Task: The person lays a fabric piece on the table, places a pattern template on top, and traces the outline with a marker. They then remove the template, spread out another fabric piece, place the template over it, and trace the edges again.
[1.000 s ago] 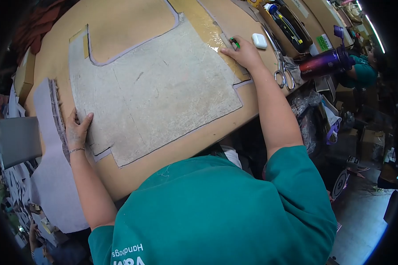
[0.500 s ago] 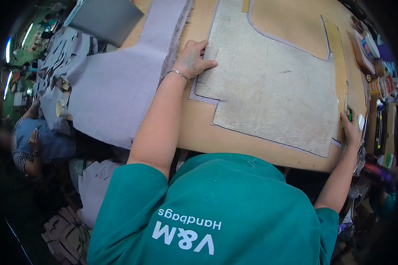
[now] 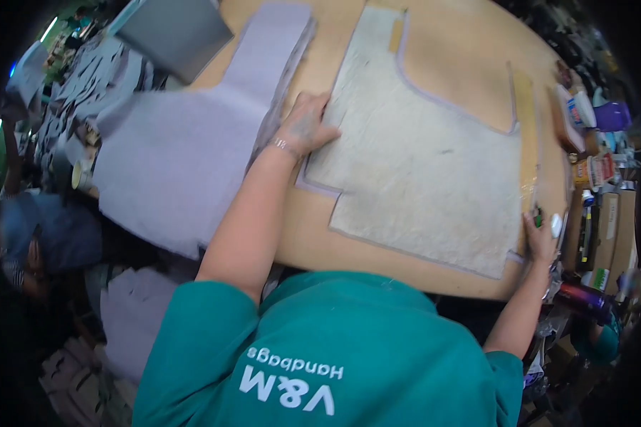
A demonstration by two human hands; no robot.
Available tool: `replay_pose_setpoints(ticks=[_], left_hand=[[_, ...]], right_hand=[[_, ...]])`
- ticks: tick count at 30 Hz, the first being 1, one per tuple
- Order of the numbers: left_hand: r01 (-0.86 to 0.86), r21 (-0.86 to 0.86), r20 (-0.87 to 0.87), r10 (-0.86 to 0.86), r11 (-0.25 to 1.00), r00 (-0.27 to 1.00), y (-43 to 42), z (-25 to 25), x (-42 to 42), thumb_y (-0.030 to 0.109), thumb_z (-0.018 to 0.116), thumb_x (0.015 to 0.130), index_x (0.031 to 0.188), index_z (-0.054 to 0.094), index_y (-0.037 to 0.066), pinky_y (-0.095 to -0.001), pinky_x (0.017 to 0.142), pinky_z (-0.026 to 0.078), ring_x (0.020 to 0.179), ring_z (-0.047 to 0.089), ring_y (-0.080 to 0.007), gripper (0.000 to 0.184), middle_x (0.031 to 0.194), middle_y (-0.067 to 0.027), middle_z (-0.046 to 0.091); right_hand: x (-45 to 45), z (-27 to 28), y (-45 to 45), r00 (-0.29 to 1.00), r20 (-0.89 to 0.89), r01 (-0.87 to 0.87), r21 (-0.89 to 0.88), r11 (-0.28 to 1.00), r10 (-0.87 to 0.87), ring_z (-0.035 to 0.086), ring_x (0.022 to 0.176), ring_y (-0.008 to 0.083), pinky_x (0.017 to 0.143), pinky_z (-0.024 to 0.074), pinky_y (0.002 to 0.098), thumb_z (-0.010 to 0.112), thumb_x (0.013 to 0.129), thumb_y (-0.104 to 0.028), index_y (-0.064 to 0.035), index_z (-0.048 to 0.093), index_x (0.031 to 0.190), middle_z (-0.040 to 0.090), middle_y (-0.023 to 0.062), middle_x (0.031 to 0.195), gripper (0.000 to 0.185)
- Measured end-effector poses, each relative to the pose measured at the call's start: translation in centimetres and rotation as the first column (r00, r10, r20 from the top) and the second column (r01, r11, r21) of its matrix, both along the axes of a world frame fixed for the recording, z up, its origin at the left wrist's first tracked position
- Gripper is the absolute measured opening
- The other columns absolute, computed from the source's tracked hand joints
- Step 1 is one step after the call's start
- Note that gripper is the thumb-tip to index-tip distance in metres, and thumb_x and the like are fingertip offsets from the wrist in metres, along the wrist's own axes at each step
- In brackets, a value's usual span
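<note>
My left hand (image 3: 308, 127) lies at the left edge of a large pale grey pattern template (image 3: 427, 164), fingers spread and the thumb resting on its surface. Lilac fabric (image 3: 319, 186) peeks out from under the template's edges. Along the template's right side runs a yellow tape strip (image 3: 525, 135). My right hand (image 3: 540, 238) is at the lower right corner, its fingers curled around a small item with a green part; what it is cannot be made out. A white oval piece (image 3: 556, 225) shows beside those fingers.
Layered lilac fabric pieces (image 3: 171, 156) cover the left of the wooden table (image 3: 463, 67). A grey box (image 3: 174, 35) stands at the back left. Tubs, cartons (image 3: 607, 238) and a dark bottle (image 3: 584, 300) crowd the right side. Another person (image 3: 57, 231) is at the far left.
The whole view has shifted, so the template and table sit lower and further left. Both hands keep about the same places on the template.
</note>
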State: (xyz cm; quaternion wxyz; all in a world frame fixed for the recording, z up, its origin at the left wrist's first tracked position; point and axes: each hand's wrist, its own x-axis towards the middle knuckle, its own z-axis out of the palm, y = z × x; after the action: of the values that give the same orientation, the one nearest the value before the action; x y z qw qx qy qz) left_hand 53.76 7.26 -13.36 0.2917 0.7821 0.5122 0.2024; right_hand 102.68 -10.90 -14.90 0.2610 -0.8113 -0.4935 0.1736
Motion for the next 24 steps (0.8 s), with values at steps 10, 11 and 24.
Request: replay_pose_setpoints(ticks=[10, 11, 24], left_hand=[[-0.077, -0.097, 0.076, 0.085, 0.992, 0.993, -0.3, -0.1, 0.0, 0.017, 0.069, 0.057, 0.121, 0.041, 0.002, -0.028, 0.081, 0.04, 0.09, 0.047, -0.0212, 0.071, 0.098, -0.0117, 0.044], [-0.076, -0.104, 0.075, 0.084, 0.992, 0.994, -0.3, 0.0, 0.0, 0.016, 0.069, 0.057, 0.121, 0.04, 0.002, -0.0281, 0.081, 0.04, 0.091, 0.047, -0.0211, 0.071, 0.098, -0.0115, 0.044], [-0.047, -0.12, 0.068, 0.056, 0.992, 0.996, -0.6, 0.4, 0.2, 0.011, 0.07, 0.057, 0.118, 0.04, -0.005, -0.0279, 0.089, 0.035, 0.1, 0.042, -0.025, 0.07, 0.104, -0.0147, 0.04]], right_hand=[[-1.5, 1.2, 0.0, 0.996, -0.067, 0.062, 0.012, 0.998, -0.061, 0.051, 0.085, 0.016, 0.076, 0.0414, 0.0263, 0.067, 0.067, -0.01, 0.0045, 0.047, 0.113, 0.054, 0.0111, 0.098, 0.052], [-0.8, 0.6, -0.2, 0.996, -0.072, 0.062, 0.016, 0.998, -0.061, 0.051, 0.084, 0.0159, 0.075, 0.0414, 0.0262, 0.068, 0.067, -0.01, 0.0043, 0.047, 0.113, 0.053, 0.0107, 0.097, 0.052], [-0.9, 0.7, -0.9, 0.98, -0.183, 0.083, 0.011, 0.996, -0.08, 0.051, 0.079, 0.0131, 0.07, 0.0434, 0.0243, 0.067, 0.067, -0.005, 0.0049, 0.043, 0.113, 0.053, 0.0076, 0.088, 0.053]])
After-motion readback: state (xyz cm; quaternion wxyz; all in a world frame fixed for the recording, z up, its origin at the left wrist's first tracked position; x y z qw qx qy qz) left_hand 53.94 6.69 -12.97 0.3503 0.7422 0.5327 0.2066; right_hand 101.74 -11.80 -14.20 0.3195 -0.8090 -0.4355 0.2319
